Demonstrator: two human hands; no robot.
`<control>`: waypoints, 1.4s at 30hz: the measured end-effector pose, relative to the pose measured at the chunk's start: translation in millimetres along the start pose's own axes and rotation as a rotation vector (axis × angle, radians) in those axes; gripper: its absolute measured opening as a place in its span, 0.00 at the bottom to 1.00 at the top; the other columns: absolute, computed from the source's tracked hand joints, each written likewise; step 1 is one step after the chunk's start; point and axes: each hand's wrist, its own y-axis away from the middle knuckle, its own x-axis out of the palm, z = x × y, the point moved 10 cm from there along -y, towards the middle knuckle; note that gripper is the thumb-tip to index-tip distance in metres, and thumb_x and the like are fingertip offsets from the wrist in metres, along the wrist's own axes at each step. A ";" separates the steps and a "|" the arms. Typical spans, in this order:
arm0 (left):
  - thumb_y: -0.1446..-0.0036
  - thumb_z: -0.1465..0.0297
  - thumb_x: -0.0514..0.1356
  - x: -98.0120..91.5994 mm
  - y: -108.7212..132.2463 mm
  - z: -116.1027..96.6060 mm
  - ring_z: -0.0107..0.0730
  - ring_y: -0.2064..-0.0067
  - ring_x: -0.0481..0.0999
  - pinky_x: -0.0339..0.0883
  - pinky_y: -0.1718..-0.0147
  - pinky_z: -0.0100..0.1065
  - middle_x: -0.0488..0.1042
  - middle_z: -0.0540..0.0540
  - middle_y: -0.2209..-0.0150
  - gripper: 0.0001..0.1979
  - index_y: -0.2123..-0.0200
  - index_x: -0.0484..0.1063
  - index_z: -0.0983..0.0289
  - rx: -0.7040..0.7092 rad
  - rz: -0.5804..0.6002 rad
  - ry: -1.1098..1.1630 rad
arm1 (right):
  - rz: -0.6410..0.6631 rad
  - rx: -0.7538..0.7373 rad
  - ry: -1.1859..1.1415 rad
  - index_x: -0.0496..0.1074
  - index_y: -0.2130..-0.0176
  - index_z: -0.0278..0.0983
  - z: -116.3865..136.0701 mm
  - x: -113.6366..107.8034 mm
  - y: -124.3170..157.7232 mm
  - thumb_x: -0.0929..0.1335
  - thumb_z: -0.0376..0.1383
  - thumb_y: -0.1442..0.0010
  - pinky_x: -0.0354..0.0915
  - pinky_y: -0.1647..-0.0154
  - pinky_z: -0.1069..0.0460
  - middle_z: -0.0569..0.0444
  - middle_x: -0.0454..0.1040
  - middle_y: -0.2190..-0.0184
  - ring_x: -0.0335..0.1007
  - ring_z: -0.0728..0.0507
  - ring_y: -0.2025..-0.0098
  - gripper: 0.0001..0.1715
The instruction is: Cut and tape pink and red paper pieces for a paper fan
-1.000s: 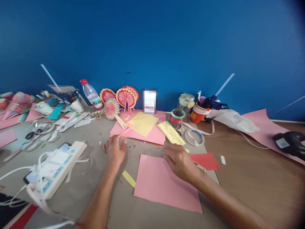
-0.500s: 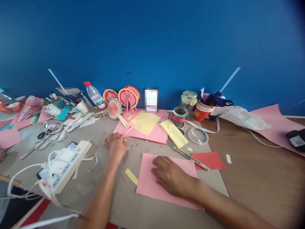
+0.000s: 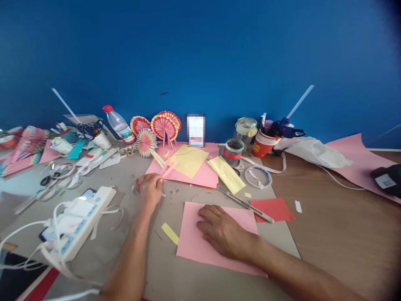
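Observation:
My right hand point(image 3: 221, 232) lies palm down on a pink paper sheet point(image 3: 191, 240), fingers stretched out and pressing it to the table. Beyond this sheet, my left hand point(image 3: 149, 188) is closed, its fingertips at the near end of some narrow pink paper strips point(image 3: 169, 169). Those strips point away from me over a stack of pink sheets point(image 3: 205, 177) with a yellow sheet point(image 3: 190, 163) on top. A utility knife point(image 3: 247, 205) rests just past the sheet under my right hand, partly over a red paper piece point(image 3: 277, 210). A yellow paper strip point(image 3: 169, 233) lies left of that sheet.
Folded paper fans point(image 3: 164, 127) and a bottle point(image 3: 120, 127) stand by the blue wall. A white power strip point(image 3: 90, 221) with cables is at left. Tape rolls point(image 3: 233, 150), a clear jar point(image 3: 246, 129), a red paper cup point(image 3: 265, 144) and folded yellow paper point(image 3: 227, 173) sit at right.
The view has turned slightly right. At the far left, a pink sheet and part of another person's hand have gone out of sight. Both my hands stay in about the same places.

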 end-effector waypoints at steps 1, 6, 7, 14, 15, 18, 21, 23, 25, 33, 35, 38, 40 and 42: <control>0.43 0.73 0.55 -0.6 -0.4 1.9 0.43 0.50 0.69 0.45 0.43 0.49 0.78 0.53 0.58 0.09 0.68 0.75 0.58 0.001 -0.005 0.001 | -0.001 0.000 -0.002 0.71 0.62 0.35 -0.3 0.5 0.1 0.67 0.31 0.42 0.62 0.50 0.43 0.45 0.68 0.55 0.61 0.37 0.50 0.06; 0.44 0.73 0.56 -0.4 -3.9 8.7 0.48 0.47 0.65 0.36 0.40 0.55 0.76 0.55 0.54 0.09 0.65 0.75 0.59 -0.008 -0.031 -0.035 | -0.001 0.003 -0.002 0.71 0.61 0.35 -1.5 1.8 0.1 0.66 0.31 0.41 0.62 0.49 0.43 0.44 0.68 0.54 0.61 0.37 0.50 0.06; 0.44 0.73 0.57 1.7 -4.5 8.3 0.49 0.47 0.65 0.34 0.40 0.57 0.76 0.55 0.54 0.08 0.64 0.76 0.59 0.000 -0.023 -0.043 | -0.001 0.003 -0.001 0.71 0.61 0.35 -1.6 2.0 0.2 0.66 0.31 0.41 0.62 0.49 0.43 0.44 0.68 0.54 0.61 0.37 0.50 0.06; 0.46 0.71 0.59 11.6 -6.3 8.5 0.51 0.48 0.65 0.33 0.41 0.60 0.76 0.56 0.56 0.06 0.66 0.75 0.58 -0.018 0.004 -0.053 | 0.001 0.010 -0.005 0.71 0.61 0.35 -2.2 2.6 0.1 0.66 0.32 0.41 0.61 0.48 0.43 0.44 0.68 0.53 0.60 0.37 0.49 0.07; 0.45 0.71 0.58 11.1 -6.3 9.2 0.51 0.48 0.65 0.34 0.41 0.60 0.76 0.57 0.57 0.05 0.67 0.74 0.59 -0.028 -0.001 -0.050 | -0.001 0.010 -0.003 0.71 0.60 0.35 -2.2 2.5 0.1 0.66 0.32 0.41 0.61 0.48 0.43 0.44 0.68 0.53 0.60 0.37 0.49 0.07; 0.45 0.71 0.58 8.2 -6.0 9.9 0.51 0.49 0.66 0.35 0.41 0.60 0.77 0.57 0.59 0.05 0.70 0.74 0.60 -0.045 -0.015 -0.039 | -0.010 0.007 -0.003 0.71 0.60 0.35 -2.1 2.4 0.0 0.66 0.31 0.41 0.61 0.48 0.42 0.44 0.68 0.53 0.60 0.37 0.49 0.07; 0.46 0.72 0.58 6.2 -5.3 8.3 0.49 0.51 0.68 0.37 0.41 0.59 0.77 0.56 0.62 0.05 0.71 0.73 0.60 -0.045 -0.022 -0.014 | -0.014 0.008 -0.007 0.71 0.60 0.35 -2.3 2.6 -0.2 0.66 0.31 0.41 0.61 0.48 0.42 0.44 0.68 0.53 0.60 0.37 0.49 0.08; 0.46 0.73 0.57 5.5 -4.7 6.0 0.47 0.52 0.70 0.38 0.41 0.58 0.77 0.55 0.64 0.05 0.71 0.72 0.59 -0.041 -0.031 0.005 | -0.008 0.011 -0.007 0.71 0.60 0.35 -2.4 3.2 -0.4 0.66 0.31 0.41 0.62 0.49 0.42 0.44 0.68 0.54 0.60 0.37 0.50 0.07; 0.46 0.73 0.58 4.7 -4.4 3.5 0.45 0.53 0.71 0.39 0.41 0.56 0.77 0.55 0.66 0.05 0.71 0.72 0.59 -0.034 -0.050 0.020 | -0.005 0.014 -0.010 0.71 0.61 0.35 -2.3 3.3 -0.7 0.66 0.31 0.42 0.62 0.49 0.42 0.44 0.68 0.54 0.61 0.37 0.50 0.07; 0.43 0.72 0.56 5.0 -5.6 2.3 0.41 0.58 0.74 0.38 0.39 0.53 0.78 0.54 0.68 0.05 0.67 0.72 0.59 -0.007 -0.111 0.045 | -0.013 0.013 -0.028 0.71 0.60 0.36 -2.4 4.1 -0.1 0.66 0.31 0.42 0.61 0.50 0.42 0.43 0.68 0.54 0.60 0.37 0.49 0.07; 0.43 0.72 0.56 5.4 -5.5 3.2 0.41 0.58 0.74 0.37 0.39 0.52 0.79 0.54 0.66 0.05 0.64 0.72 0.59 -0.006 -0.117 0.048 | -0.016 0.015 -0.026 0.71 0.61 0.36 -2.6 4.6 0.2 0.66 0.31 0.42 0.61 0.49 0.42 0.44 0.68 0.54 0.60 0.37 0.49 0.07; 0.42 0.73 0.56 5.4 -4.8 1.5 0.42 0.55 0.74 0.36 0.39 0.52 0.79 0.55 0.64 0.07 0.62 0.72 0.59 0.006 -0.122 0.051 | -0.018 0.014 -0.022 0.70 0.61 0.35 -2.3 4.7 0.1 0.66 0.31 0.41 0.62 0.49 0.42 0.44 0.68 0.53 0.60 0.37 0.49 0.07; 0.43 0.73 0.56 3.6 -4.4 -0.9 0.44 0.53 0.73 0.36 0.39 0.53 0.79 0.56 0.62 0.07 0.62 0.72 0.59 0.012 -0.127 0.050 | -0.017 0.013 -0.022 0.70 0.60 0.35 -1.8 4.8 0.0 0.65 0.31 0.41 0.62 0.49 0.42 0.44 0.68 0.53 0.60 0.37 0.49 0.07; 0.44 0.74 0.57 -1.1 -4.2 -3.9 0.45 0.51 0.71 0.36 0.39 0.54 0.78 0.57 0.60 0.08 0.62 0.72 0.60 0.014 -0.137 0.047 | -0.013 0.016 -0.021 0.71 0.60 0.35 -1.7 5.1 -0.1 0.66 0.31 0.41 0.62 0.49 0.42 0.44 0.68 0.53 0.60 0.37 0.49 0.07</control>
